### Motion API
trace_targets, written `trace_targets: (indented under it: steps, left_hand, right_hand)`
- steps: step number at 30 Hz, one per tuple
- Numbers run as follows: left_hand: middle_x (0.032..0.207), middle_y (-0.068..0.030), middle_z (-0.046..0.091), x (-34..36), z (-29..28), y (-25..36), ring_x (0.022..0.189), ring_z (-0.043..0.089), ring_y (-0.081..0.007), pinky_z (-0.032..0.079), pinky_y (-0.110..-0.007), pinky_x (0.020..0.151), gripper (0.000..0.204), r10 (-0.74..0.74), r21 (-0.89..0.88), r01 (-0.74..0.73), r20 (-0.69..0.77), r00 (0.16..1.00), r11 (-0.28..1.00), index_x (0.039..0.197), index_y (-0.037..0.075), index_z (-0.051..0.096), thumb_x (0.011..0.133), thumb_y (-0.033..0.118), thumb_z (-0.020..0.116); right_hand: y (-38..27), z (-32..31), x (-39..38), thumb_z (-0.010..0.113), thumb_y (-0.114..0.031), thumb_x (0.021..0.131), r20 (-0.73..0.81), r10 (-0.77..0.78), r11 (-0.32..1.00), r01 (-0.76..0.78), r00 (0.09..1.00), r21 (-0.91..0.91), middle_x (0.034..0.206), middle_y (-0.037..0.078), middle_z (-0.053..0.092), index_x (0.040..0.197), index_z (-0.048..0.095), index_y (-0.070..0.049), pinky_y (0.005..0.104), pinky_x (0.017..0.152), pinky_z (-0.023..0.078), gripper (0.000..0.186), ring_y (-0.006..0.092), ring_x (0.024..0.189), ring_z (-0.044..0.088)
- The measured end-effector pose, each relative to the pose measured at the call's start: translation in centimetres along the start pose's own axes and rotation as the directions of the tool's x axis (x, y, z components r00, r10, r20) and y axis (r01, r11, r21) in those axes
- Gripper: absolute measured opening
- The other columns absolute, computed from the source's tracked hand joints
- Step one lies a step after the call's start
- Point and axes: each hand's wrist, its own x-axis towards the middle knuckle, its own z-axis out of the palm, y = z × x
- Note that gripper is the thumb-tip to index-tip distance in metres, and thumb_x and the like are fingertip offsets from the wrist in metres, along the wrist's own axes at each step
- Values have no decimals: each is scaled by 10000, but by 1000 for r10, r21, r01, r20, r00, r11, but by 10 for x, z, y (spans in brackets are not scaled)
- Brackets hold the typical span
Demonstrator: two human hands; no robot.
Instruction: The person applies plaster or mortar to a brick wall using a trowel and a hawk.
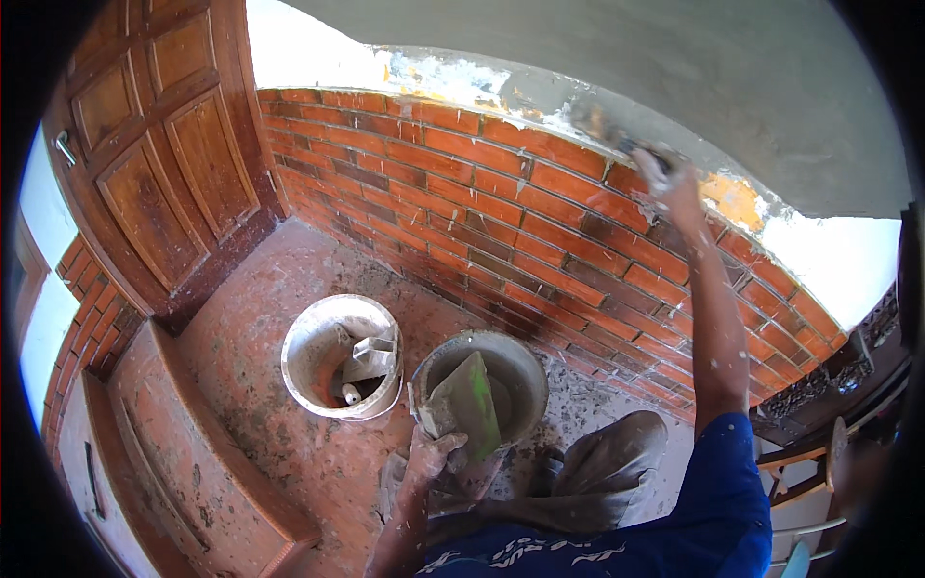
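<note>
A worn red floor (236, 318), blotched with grey, carries a white bucket (292, 364), forward and to the left of the left hand (434, 457), and a grey basin (533, 380) just beyond that same hand, close beside the bucket. Grey splatter (586, 397) streaks the floor right of the basin, well below the right hand (672, 188).
</note>
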Motion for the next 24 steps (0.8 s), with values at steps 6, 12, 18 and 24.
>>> trace_targets:
  steps: [6, 12, 18, 24]
  left_hand:
    - [1027, -38, 647, 4, 19, 10, 894, 599, -139, 497, -307, 798, 436, 29, 50, -30, 32, 999, 998, 1169, 0, 576, 745, -24, 677]
    - [1035, -42, 651, -6, 4, -7, 901, 604, -144, 496, -307, 807, 429, -41, 30, 41, 14, 999, 999, 1169, -3, 578, 750, -13, 670]
    - [1096, -79, 637, 4, -2, -12, 957, 620, -194, 502, -342, 843, 514, -87, -204, 97, 56, 995, 974, 1223, -2, 541, 733, 74, 678]
    - [1259, -187, 559, 10, 10, 43, 1120, 579, -353, 482, -472, 977, 710, -202, -587, 277, 191, 961, 761, 1376, -7, 390, 716, 143, 604]
  right_hand:
    - [-26, 92, 55, 636, -352, 902, -42, -3, 967, -8, 999, -255, 885, 203, 699, 1077, 697, -82, 370, 723, 526, 327, 320, 783, 682]
    - [0, 34, 25, 670, -360, 870, -90, 51, 975, -70, 995, -212, 921, 204, 700, 1039, 703, -62, 388, 747, 524, 344, 344, 840, 688]
    - [49, -14, -29, 662, -314, 894, -216, -258, 948, 204, 942, -243, 794, 133, 701, 1063, 691, -18, 316, 564, 511, 342, 188, 643, 662]
    - [-9, -9, -139, 664, -273, 892, 378, 268, 701, -449, 886, 555, 731, 48, 629, 1087, 658, 2, 219, 450, 375, 336, 81, 522, 516]
